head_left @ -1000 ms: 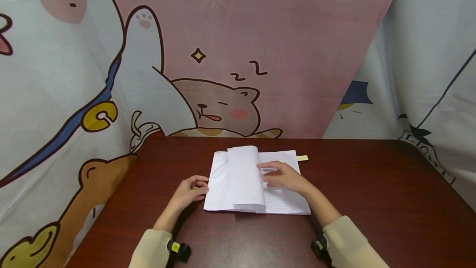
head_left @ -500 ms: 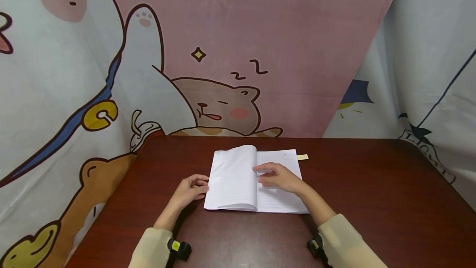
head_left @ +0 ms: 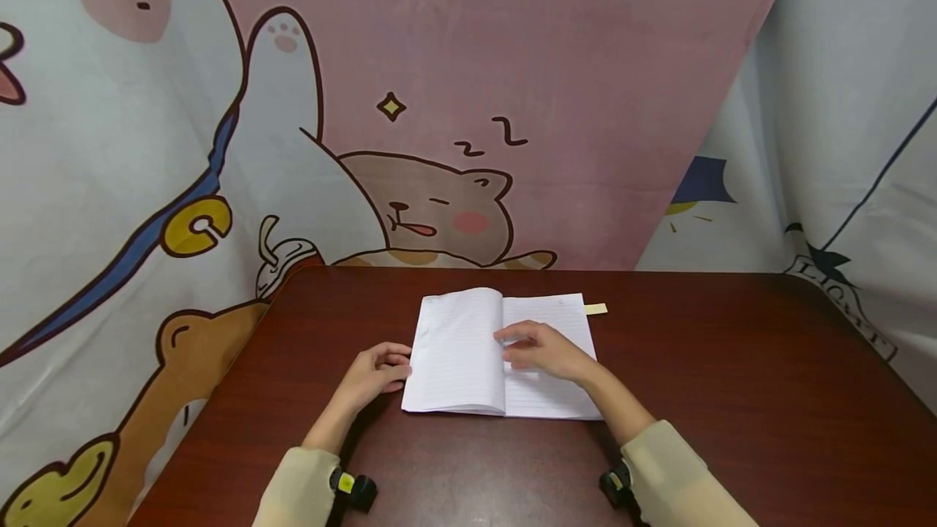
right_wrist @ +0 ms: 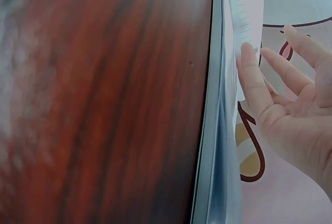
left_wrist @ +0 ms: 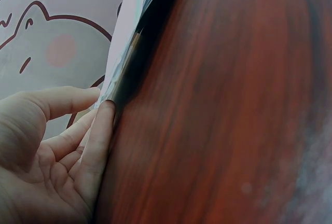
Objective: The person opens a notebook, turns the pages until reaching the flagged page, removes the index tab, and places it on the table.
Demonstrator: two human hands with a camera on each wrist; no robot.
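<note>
An open notebook (head_left: 457, 356) with lined white pages lies on the table. At its left edge is my left hand (head_left: 373, 376); in the left wrist view the thumb and fingers (left_wrist: 106, 123) pinch the edge of the notebook. My right hand (head_left: 545, 350) is over the right page, its fingertips near the central fold and its fingers spread and loosely bent. In the right wrist view the right hand's fingers (right_wrist: 253, 79) hold nothing; whether a fingertip touches the paper cannot be told.
A yellow tab (head_left: 596, 309) sticks out from the notebook's right side. The dark red-brown table (head_left: 732, 381) extends to both sides. Behind it hangs a cartoon-printed cloth (head_left: 586, 104). Black wrist cameras are strapped near both cream sleeves (head_left: 691, 470).
A partly turned page has come down flat onto the left side. My right hand has moved a little left, towards the fold. My left hand has stayed at the left edge.
</note>
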